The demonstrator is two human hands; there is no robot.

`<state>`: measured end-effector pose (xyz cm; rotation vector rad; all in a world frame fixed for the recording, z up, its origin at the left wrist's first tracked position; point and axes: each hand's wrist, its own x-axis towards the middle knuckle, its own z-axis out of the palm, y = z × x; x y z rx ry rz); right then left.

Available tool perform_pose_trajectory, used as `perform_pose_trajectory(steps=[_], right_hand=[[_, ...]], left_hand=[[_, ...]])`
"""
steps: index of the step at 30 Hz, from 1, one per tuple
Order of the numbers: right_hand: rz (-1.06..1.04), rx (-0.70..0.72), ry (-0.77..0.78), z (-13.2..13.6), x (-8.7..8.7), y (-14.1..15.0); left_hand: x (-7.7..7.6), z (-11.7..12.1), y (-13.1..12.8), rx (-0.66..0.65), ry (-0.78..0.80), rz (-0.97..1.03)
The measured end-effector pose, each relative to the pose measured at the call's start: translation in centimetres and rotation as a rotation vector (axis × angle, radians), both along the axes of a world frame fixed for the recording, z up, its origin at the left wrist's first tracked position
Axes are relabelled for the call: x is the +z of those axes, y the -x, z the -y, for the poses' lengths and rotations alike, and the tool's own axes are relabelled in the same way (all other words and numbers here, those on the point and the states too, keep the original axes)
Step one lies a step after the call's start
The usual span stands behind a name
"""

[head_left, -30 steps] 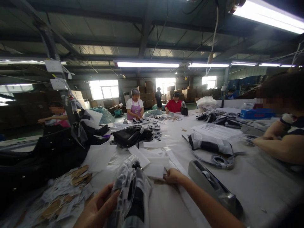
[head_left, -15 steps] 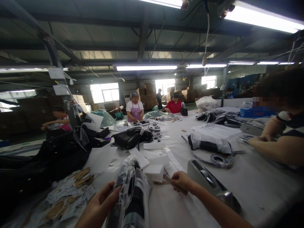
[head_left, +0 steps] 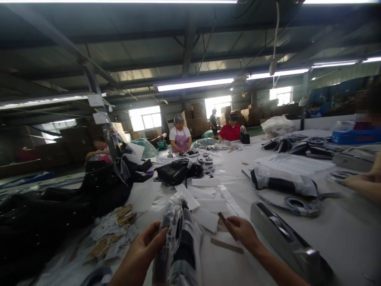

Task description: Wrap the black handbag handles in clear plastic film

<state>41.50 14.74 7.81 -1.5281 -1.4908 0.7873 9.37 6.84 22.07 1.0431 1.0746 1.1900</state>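
Observation:
A black bag partly wrapped in clear plastic (head_left: 186,246) stands in front of me at the bottom middle. My left hand (head_left: 150,244) grips its left side, thumb pressed on the plastic. My right hand (head_left: 242,232) pinches a narrow grey-brown strip (head_left: 222,217) to the right of the bag, a little above the table. A second such strip (head_left: 226,245) lies flat just below that hand. White paper sheets (head_left: 205,218) are spread behind the bag. A grey tape dispenser (head_left: 285,234) sits to the right of my right hand.
Paper tags (head_left: 110,238) lie heaped at left, beside piled black bags (head_left: 98,194). Another black bag (head_left: 178,171) rests farther back. A wrapped bundle (head_left: 282,182) lies at right, near a co-worker's arm (head_left: 364,182). Other people work across the table.
My view has turned left, so things sit farther right. My right hand has lifted one strip, while another now shows flat below it. My left hand keeps its grip on the wrapped bag.

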Motion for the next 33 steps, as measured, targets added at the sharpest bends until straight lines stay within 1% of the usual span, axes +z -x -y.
perform_pose_trajectory(steps=[2, 3, 4, 6, 9, 11, 14, 17, 20, 22, 25, 27, 30, 33], right_hand=[[-0.098, -0.023, -0.084, 0.2, 2.0, 0.7], [-0.142, -0.008, -0.11, 0.5, 3.1, 1.4], [-0.183, 0.031, -0.123, 0.9, 4.4, 2.2], [-0.247, 0.17, -0.109, 2.1, 6.8, 4.3], [-0.299, 0.385, -0.044, 4.2, 9.9, 7.6], [-0.304, 0.48, -0.003, 5.2, 11.4, 9.2], [-0.331, 0.532, 0.008, 5.7, 13.0, 11.2], [-0.438, 0.552, 0.018, 5.2, 14.0, 12.9], [-0.569, 0.637, 0.095, 4.5, 14.4, 14.1], [-0.664, 0.72, 0.189, 4.4, 14.6, 14.3], [-0.776, 0.851, 0.333, 4.7, 14.9, 13.7], [-0.85, 0.904, 0.394, 4.8, 15.0, 13.3], [-0.945, 0.897, 0.441, 4.9, 14.9, 12.9], [-0.915, 0.851, 0.438, 5.1, 15.0, 13.2]], left_hand=[[0.0, 0.0, -0.1, 0.01, -0.011, -0.01], [0.0, 0.0, -0.2, 0.013, -0.02, -0.012], [0.1, 0.0, -0.3, 0.013, -0.032, -0.014], [0.2, 0.1, -0.4, 0.012, -0.054, -0.025], [0.6, 0.3, -0.5, -0.002, -0.075, -0.05], [0.8, 0.5, -0.4, -0.008, -0.095, -0.063], [1.1, 0.8, -0.4, -0.014, -0.12, -0.077], [1.2, 1.0, -0.5, -0.004, -0.145, -0.107], [1.4, 1.1, -0.6, 0.01, -0.181, -0.13], [1.5, 1.0, -0.5, 0.013, -0.198, -0.162], [1.8, 1.0, -0.2, 0.01, -0.221, -0.231], [2.1, 1.0, 0.0, 0.029, -0.247, -0.301], [2.6, 1.3, 0.1, 0.094, -0.263, -0.452], [2.9, 1.5, 0.1, 0.111, -0.246, -0.484]])
